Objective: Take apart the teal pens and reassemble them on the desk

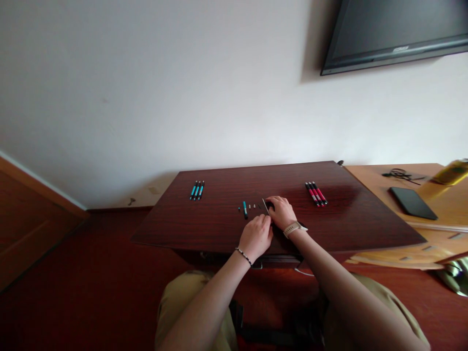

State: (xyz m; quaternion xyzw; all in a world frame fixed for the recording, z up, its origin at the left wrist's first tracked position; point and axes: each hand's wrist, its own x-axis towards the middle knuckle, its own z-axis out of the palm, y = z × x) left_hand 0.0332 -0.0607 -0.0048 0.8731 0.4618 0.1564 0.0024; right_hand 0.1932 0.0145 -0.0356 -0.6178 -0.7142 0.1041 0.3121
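Observation:
A thin silvery rod (265, 206) slants between my hands, just above or on the dark wooden table. My left hand (256, 236) is closed, its fingertips at the rod's near end. Along the rod's right side, my right hand (282, 212) has its fingers curled in and its fingertips against it; the exact grip is hidden. Left of the rod lies a row of small parts: a dark sliver (259, 206), two whitish bits (252, 206), a teal-and-black pen barrel (245, 209) and a tiny teal piece (239, 209).
Three teal-and-black pens (197, 190) lie at the table's left, and several red-and-black pens (316, 194) at its right. The table (219, 234) adjoins a lighter desk with a black tablet-like device (413, 202), a cable (402, 174) and a yellow object (452, 172). A screen (398, 34) hangs above.

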